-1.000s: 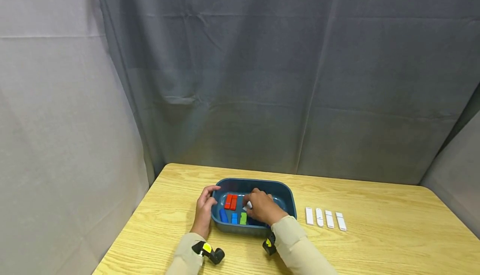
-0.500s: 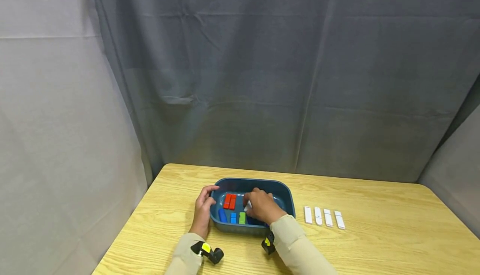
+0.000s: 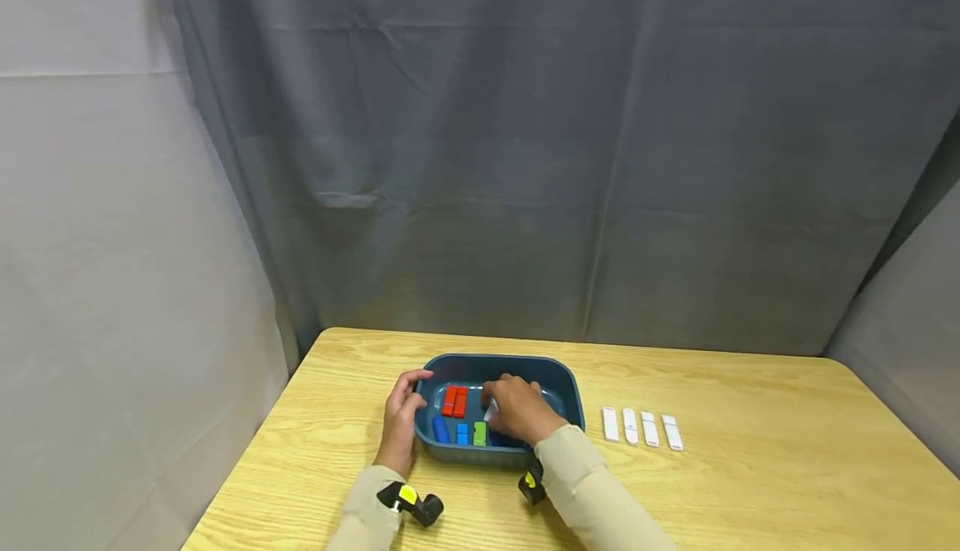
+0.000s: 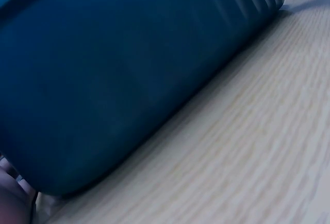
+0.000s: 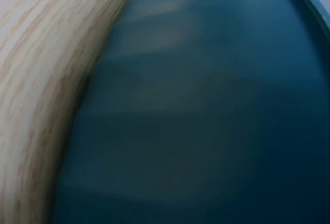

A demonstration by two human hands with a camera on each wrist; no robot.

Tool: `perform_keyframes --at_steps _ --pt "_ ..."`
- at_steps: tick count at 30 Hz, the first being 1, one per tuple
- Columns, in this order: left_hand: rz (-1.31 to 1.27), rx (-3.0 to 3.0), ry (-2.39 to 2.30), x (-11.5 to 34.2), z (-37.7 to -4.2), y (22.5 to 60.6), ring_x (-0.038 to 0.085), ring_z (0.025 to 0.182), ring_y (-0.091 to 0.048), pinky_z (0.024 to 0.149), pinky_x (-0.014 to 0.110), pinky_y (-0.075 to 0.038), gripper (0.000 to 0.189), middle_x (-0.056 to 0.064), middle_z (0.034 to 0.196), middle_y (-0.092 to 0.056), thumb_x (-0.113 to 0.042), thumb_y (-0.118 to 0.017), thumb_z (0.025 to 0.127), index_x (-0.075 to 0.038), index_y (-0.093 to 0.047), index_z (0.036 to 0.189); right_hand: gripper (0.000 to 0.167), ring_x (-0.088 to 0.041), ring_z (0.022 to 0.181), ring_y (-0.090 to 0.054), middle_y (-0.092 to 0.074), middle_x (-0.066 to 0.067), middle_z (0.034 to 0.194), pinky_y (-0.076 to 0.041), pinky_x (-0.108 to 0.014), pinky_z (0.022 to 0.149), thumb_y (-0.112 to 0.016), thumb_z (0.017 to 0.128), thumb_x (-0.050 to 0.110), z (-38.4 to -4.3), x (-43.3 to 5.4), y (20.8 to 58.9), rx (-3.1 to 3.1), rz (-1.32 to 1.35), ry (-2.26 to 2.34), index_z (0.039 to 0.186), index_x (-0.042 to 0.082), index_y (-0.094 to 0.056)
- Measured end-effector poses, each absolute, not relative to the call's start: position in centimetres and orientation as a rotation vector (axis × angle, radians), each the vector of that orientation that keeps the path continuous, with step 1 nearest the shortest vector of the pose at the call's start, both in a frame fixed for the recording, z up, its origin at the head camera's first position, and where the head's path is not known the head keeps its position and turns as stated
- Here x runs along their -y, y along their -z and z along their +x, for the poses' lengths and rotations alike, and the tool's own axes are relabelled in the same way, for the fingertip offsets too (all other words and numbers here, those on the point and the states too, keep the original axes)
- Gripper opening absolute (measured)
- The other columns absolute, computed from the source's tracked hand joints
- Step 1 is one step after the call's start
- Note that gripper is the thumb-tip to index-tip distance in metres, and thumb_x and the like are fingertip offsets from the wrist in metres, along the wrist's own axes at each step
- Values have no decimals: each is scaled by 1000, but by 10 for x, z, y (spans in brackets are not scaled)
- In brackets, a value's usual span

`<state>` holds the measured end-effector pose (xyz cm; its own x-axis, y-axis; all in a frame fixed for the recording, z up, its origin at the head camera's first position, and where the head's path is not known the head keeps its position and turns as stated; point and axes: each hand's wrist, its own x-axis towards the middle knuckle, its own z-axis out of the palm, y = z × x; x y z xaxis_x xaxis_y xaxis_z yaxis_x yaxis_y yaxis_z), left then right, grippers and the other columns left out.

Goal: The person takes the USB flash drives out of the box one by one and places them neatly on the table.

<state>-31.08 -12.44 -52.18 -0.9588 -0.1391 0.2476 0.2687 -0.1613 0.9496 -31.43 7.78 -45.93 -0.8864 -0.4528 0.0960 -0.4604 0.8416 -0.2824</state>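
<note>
A dark teal plastic bin (image 3: 510, 356) stands on the table. My left hand (image 3: 397, 426) holds its left side, with thumb and forefinger at the rim. Inside the bin, my right hand (image 3: 519, 409) pinches a white stick (image 3: 491, 410) that looks like a USB stick; the fingers partly hide it. Two similar red sticks (image 3: 454, 402) lie side by side left of that hand. Along the near side lie a dark blue stick (image 3: 441, 429), a lighter blue one (image 3: 462, 434) and a green one (image 3: 480, 433). Something dark blue under my right hand is mostly hidden.
Several white sticks (image 3: 631, 427) lie in a row on the wooden table (image 3: 750, 468), right of the bin. A grey curtain (image 3: 480, 159) hangs behind the table. The bin's outer wall (image 4: 129, 69) fills much of the left wrist view.
The head view has turned slightly, so everything sits a little further left. Both hands keep their places at the bin; the white stick's tilt in my right hand changes slightly.
</note>
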Motion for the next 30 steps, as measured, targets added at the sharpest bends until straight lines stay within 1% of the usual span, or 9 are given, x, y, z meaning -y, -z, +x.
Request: perform_keyframes --at_steps 5,10,13,18,20,25,27,30 --pt "-144 1851 2194 125 -313 521 24 130 -40 107 42 -26 45 17 134 -51 8 -42 77 5 -57 119 24 -21 84 -55 -62 -5 90 -36 -39 70 -78 76 12 -315 -78 455 2974 726 -484 99 13 -72" --pt "-129 1846 2190 126 -312 520 22 130 -41 103 32 -30 45 15 135 -51 8 -42 76 5 -58 118 29 -22 85 -56 -63 -5 90 -37 -39 69 -80 75 15 -313 -78 451 2950 735 -485 103 13 -72" --pt "-124 1849 2195 126 -310 521 20 130 -41 101 29 -31 45 15 134 -52 8 -42 76 6 -58 118 32 -21 84 -56 -63 -3 88 -37 -39 70 -81 74 18 -310 -82 452 2952 735 -494 104 14 -71" --pt "-124 1861 2185 127 -309 523 22 129 -42 102 32 -31 44 16 133 -53 9 -42 77 6 -58 118 34 -18 79 -54 -59 2 81 -38 -40 73 -81 74 22 -307 -90 450 2923 728 -528 105 14 -70" --pt "-126 1859 2177 129 -309 522 23 128 -43 101 32 -32 44 18 132 -53 10 -41 77 7 -57 117 34 -17 77 -54 -58 1 80 -38 -40 73 -81 73 23 -305 -93 448 2905 732 -550 104 14 -70" --pt "-131 1868 2148 135 -309 522 23 127 -43 99 30 -32 44 19 132 -54 11 -41 77 8 -58 117 33 -17 76 -53 -62 -3 87 -39 -39 74 -80 72 23 -299 -99 440 2852 763 -608 102 13 -69" --pt "-130 1873 2146 139 -309 522 21 127 -43 100 31 -31 44 18 132 -54 11 -41 77 7 -58 118 32 -16 76 -52 -64 -3 89 -40 -40 77 -79 72 22 -296 -101 437 2833 779 -621 101 15 -70" --pt "-116 1879 2159 145 -309 522 19 128 -43 102 33 -30 44 16 133 -54 11 -42 78 6 -59 119 31 -14 82 -54 -66 -1 93 -41 -42 81 -76 73 23 -293 -105 434 2803 807 -624 102 16 -71"
